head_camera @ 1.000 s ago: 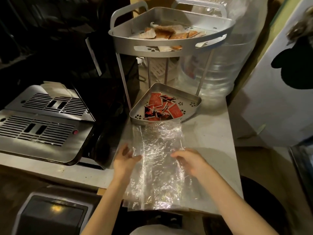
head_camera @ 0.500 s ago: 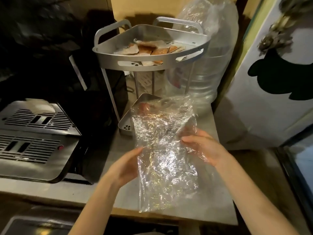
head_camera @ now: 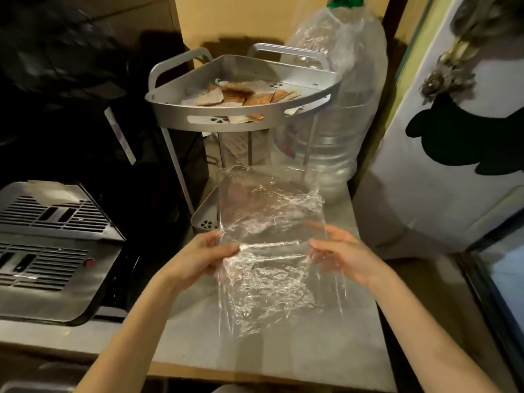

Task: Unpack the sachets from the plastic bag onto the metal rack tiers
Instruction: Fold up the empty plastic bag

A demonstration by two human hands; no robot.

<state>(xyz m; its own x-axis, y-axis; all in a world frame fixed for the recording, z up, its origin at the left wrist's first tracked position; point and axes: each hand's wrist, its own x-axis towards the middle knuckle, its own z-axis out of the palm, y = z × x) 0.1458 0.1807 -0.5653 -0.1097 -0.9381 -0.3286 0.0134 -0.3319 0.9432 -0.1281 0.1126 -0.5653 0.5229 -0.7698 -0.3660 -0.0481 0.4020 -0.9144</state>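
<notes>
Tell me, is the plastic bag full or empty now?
Empty: the plastic bag, held between left hand and right hand, is see-through with no sachets inside.

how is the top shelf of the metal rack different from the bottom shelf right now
The top shelf stands in clear view with brown and white sachets piled in it; the bottom shelf is mostly veiled by the plastic bag that both hands hold up, its contents only a reddish blur. The top shelf has handles; none show on the bottom one. Both are grey metal with flower cut-outs.

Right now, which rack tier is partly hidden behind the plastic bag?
The lower tier: the bag covers most of it, while the upper tier shows its brown sachets openly.
</notes>
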